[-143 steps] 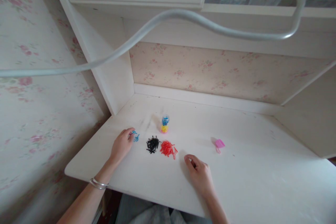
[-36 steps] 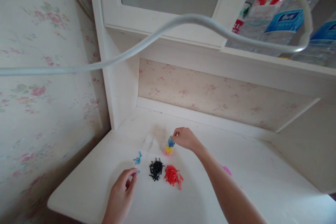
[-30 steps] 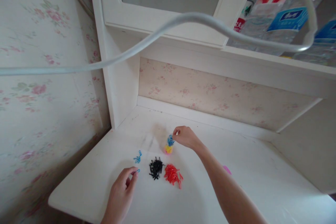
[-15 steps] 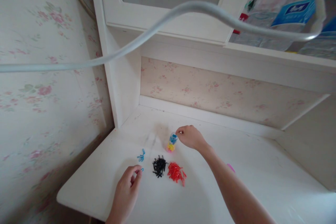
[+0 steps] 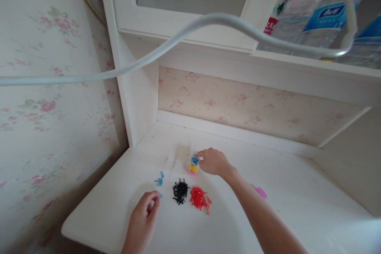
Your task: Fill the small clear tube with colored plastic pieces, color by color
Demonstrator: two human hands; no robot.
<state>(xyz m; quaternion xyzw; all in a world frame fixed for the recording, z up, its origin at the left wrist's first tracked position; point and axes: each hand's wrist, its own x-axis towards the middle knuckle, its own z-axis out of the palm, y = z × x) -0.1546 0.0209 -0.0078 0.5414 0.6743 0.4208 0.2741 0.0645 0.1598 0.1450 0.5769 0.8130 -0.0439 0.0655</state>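
My left hand (image 5: 146, 209) is closed in a pinch at the front left of the desk, and a small blue elastic band (image 5: 161, 196) pokes out from its fingertips. Just beyond it lies a little cluster of blue elastic bands (image 5: 159, 179). My right hand (image 5: 214, 161) reaches over the mouth of a small clear jar (image 5: 194, 163), which stands upright with blue, yellow and pink layers inside. Its index finger is at the opening, the other fingers are curled, and whatever they hold is hidden. A black pile of bands (image 5: 180, 191) and a red pile (image 5: 200, 198) sit between my hands.
A pink flat piece (image 5: 261, 192) lies partly behind my right forearm. The white desk (image 5: 101, 206) has a rounded left corner. A pale cable (image 5: 166, 45) crosses the upper view, before a cabinet (image 5: 190, 24) and a shelf with plastic bottles (image 5: 321, 20).
My right hand has moved slightly left, from the jar's rim to over its opening. My left hand stays pinched in nearly the same place. More of the pink piece shows.
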